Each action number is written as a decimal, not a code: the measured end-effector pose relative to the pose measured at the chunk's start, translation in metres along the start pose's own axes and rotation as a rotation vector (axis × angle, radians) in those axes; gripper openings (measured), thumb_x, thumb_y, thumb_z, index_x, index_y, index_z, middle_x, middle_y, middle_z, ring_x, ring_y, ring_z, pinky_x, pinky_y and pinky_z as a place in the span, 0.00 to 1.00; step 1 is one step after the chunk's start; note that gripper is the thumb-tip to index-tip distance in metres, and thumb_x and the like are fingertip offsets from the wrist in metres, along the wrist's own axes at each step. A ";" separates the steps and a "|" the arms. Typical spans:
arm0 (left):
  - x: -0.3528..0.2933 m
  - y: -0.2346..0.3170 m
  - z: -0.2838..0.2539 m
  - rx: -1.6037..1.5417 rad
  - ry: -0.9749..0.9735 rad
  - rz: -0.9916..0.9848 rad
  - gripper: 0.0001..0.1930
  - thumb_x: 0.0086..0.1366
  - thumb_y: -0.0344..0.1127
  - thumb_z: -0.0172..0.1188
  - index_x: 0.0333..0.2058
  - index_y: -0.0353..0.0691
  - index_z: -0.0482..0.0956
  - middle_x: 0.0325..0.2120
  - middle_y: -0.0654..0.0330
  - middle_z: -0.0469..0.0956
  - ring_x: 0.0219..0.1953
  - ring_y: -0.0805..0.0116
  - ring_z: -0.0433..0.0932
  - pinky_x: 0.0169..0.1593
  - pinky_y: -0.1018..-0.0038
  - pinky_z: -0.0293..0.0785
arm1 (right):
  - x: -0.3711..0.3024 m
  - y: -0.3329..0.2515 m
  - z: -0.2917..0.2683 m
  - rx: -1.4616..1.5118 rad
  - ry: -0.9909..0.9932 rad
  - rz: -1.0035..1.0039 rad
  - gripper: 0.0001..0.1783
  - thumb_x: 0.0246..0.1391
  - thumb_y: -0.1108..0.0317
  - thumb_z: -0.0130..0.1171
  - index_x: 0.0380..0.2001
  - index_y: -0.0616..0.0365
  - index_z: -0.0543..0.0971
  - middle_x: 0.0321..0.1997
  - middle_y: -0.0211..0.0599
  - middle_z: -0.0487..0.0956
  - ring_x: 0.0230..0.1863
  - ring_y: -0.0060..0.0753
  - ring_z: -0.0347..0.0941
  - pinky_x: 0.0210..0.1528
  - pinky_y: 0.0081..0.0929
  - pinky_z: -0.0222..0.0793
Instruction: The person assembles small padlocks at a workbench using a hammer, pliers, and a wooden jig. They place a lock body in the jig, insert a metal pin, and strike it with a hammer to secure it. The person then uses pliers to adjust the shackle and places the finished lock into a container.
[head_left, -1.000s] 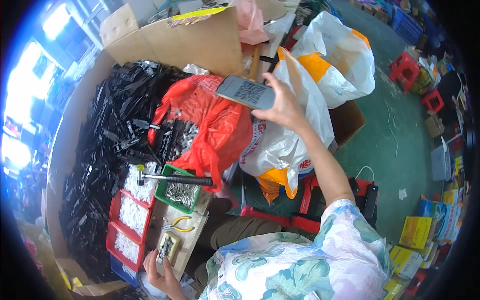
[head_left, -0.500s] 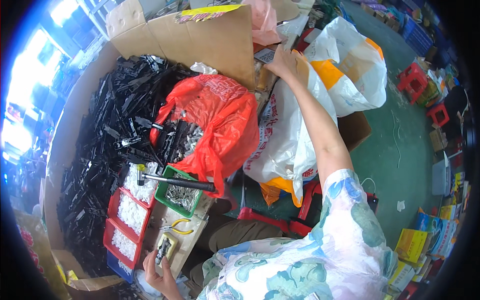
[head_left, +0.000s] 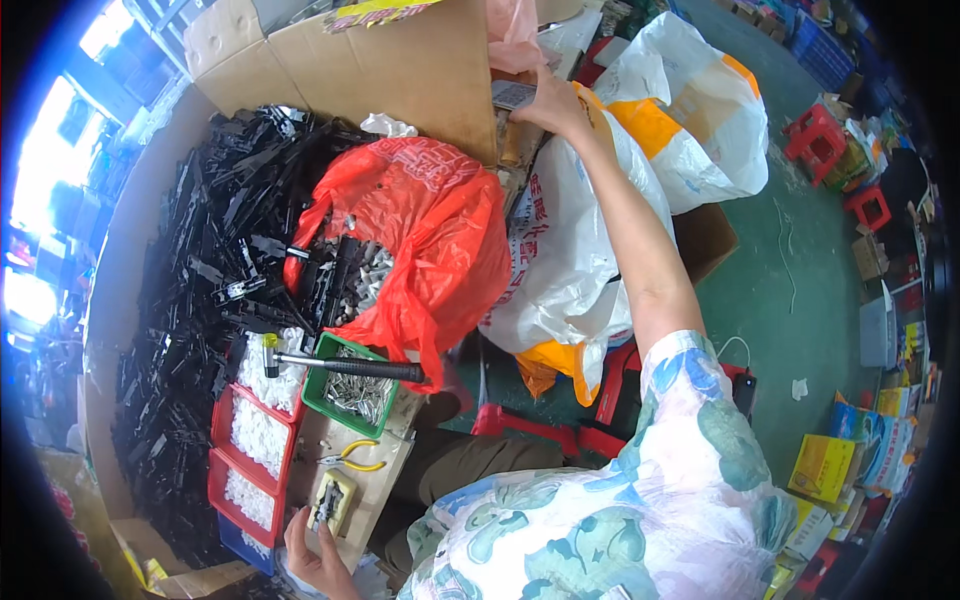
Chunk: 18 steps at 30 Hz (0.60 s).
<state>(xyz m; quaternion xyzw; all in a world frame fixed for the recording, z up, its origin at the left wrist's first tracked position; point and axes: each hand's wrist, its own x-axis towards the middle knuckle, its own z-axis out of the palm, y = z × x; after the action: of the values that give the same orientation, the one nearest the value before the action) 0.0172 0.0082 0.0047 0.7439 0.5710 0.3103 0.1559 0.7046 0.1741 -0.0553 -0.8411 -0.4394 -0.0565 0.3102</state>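
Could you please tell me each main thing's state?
Phone: partly hidden by the right hand.
Cream block: bearing dark pieces.
Red bag: open, grey parts showing.
Green tray: open-topped, holding metal parts.
Red trays: holding white parts.
Hammer: lying across the green tray.
Pliers: lying with handles apart.

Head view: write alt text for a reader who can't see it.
A person's outstretched right hand is at a phone; the left hand is beside a small yellowish block, near pliers, a hammer and a green tray.
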 end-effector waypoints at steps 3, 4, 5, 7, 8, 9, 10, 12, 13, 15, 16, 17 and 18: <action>0.003 0.005 0.001 0.019 0.008 0.013 0.15 0.63 0.27 0.66 0.48 0.35 0.84 0.44 0.53 0.84 0.44 0.61 0.81 0.51 0.68 0.75 | -0.001 -0.002 -0.008 0.127 -0.113 -0.132 0.51 0.28 0.51 0.76 0.58 0.62 0.68 0.57 0.56 0.77 0.59 0.54 0.74 0.61 0.42 0.69; 0.003 0.006 0.002 0.019 0.008 0.003 0.14 0.63 0.27 0.66 0.48 0.35 0.84 0.44 0.53 0.84 0.45 0.61 0.81 0.52 0.68 0.75 | 0.000 -0.003 -0.002 0.136 -0.149 -0.185 0.52 0.28 0.52 0.75 0.60 0.59 0.67 0.57 0.55 0.77 0.59 0.54 0.74 0.62 0.40 0.68; 0.002 0.008 0.002 0.020 0.011 -0.009 0.14 0.63 0.27 0.66 0.49 0.35 0.84 0.44 0.52 0.84 0.45 0.61 0.81 0.52 0.68 0.75 | 0.000 -0.005 0.005 0.131 -0.142 -0.182 0.52 0.27 0.51 0.75 0.59 0.59 0.69 0.55 0.55 0.78 0.58 0.57 0.74 0.61 0.43 0.68; -0.002 0.005 0.001 -0.010 0.015 -0.010 0.15 0.62 0.27 0.66 0.48 0.33 0.83 0.44 0.50 0.83 0.46 0.58 0.80 0.54 0.66 0.74 | 0.002 -0.007 0.030 0.131 -0.140 -0.182 0.51 0.25 0.50 0.76 0.57 0.58 0.71 0.52 0.57 0.79 0.55 0.62 0.75 0.59 0.47 0.70; -0.001 -0.004 0.003 -0.043 0.014 0.006 0.16 0.61 0.26 0.65 0.48 0.31 0.82 0.44 0.48 0.82 0.47 0.55 0.80 0.55 0.64 0.72 | 0.007 0.005 0.042 0.136 -0.148 -0.228 0.53 0.25 0.49 0.77 0.59 0.59 0.70 0.53 0.55 0.79 0.55 0.60 0.75 0.60 0.46 0.69; -0.012 -0.011 -0.002 -0.063 0.026 -0.010 0.17 0.60 0.25 0.64 0.48 0.29 0.81 0.44 0.46 0.82 0.48 0.53 0.79 0.57 0.62 0.71 | 0.003 0.005 0.050 0.135 -0.126 -0.259 0.53 0.26 0.49 0.77 0.59 0.57 0.70 0.54 0.54 0.79 0.56 0.59 0.75 0.61 0.46 0.69; -0.015 -0.003 -0.006 -0.005 0.027 -0.015 0.17 0.59 0.25 0.65 0.48 0.28 0.81 0.44 0.46 0.82 0.48 0.53 0.80 0.57 0.63 0.71 | -0.003 0.005 0.059 0.143 -0.119 -0.307 0.52 0.27 0.49 0.77 0.60 0.56 0.70 0.55 0.53 0.78 0.57 0.58 0.75 0.62 0.45 0.69; -0.024 0.002 -0.012 0.043 0.055 -0.078 0.17 0.58 0.22 0.64 0.47 0.29 0.81 0.44 0.47 0.82 0.48 0.54 0.80 0.57 0.64 0.71 | -0.019 -0.021 0.047 0.029 -0.219 -0.153 0.48 0.34 0.51 0.76 0.60 0.57 0.71 0.63 0.51 0.72 0.63 0.52 0.70 0.66 0.43 0.65; -0.015 -0.006 -0.008 0.010 0.067 -0.053 0.17 0.56 0.21 0.65 0.46 0.29 0.82 0.43 0.48 0.82 0.48 0.55 0.80 0.56 0.65 0.72 | 0.007 0.036 0.058 0.013 -0.099 -0.411 0.49 0.38 0.52 0.74 0.63 0.60 0.68 0.65 0.53 0.70 0.67 0.52 0.65 0.69 0.42 0.61; -0.027 -0.002 -0.012 0.035 0.094 -0.118 0.17 0.54 0.21 0.67 0.44 0.29 0.83 0.42 0.48 0.82 0.47 0.55 0.81 0.55 0.66 0.73 | -0.001 -0.017 0.019 -0.023 -0.276 -0.294 0.47 0.45 0.54 0.70 0.66 0.60 0.65 0.69 0.53 0.67 0.70 0.52 0.61 0.72 0.42 0.57; -0.027 -0.009 -0.011 0.021 0.090 -0.113 0.17 0.53 0.22 0.68 0.44 0.30 0.83 0.42 0.48 0.82 0.46 0.54 0.81 0.54 0.66 0.73 | 0.017 -0.005 0.025 -0.017 0.168 -0.661 0.43 0.49 0.56 0.69 0.66 0.61 0.66 0.67 0.50 0.70 0.67 0.47 0.66 0.68 0.38 0.62; -0.026 -0.015 -0.011 0.008 0.097 -0.075 0.17 0.53 0.22 0.68 0.44 0.31 0.83 0.42 0.49 0.83 0.46 0.54 0.81 0.53 0.66 0.74 | 0.028 0.022 -0.001 0.334 -0.186 -0.137 0.39 0.53 0.56 0.69 0.63 0.65 0.69 0.61 0.47 0.76 0.60 0.40 0.73 0.61 0.33 0.68; -0.014 -0.020 -0.009 0.011 0.073 -0.028 0.17 0.53 0.23 0.69 0.44 0.32 0.84 0.42 0.49 0.83 0.46 0.53 0.81 0.52 0.65 0.74 | 0.048 0.091 -0.016 0.492 -0.038 -0.229 0.31 0.58 0.58 0.68 0.58 0.69 0.74 0.53 0.42 0.81 0.51 0.32 0.78 0.56 0.28 0.71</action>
<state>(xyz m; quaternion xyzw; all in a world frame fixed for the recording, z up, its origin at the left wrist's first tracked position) -0.0057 -0.0006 -0.0043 0.7247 0.5885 0.3319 0.1352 0.8071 0.1608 -0.0677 -0.6863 -0.5380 0.0331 0.4884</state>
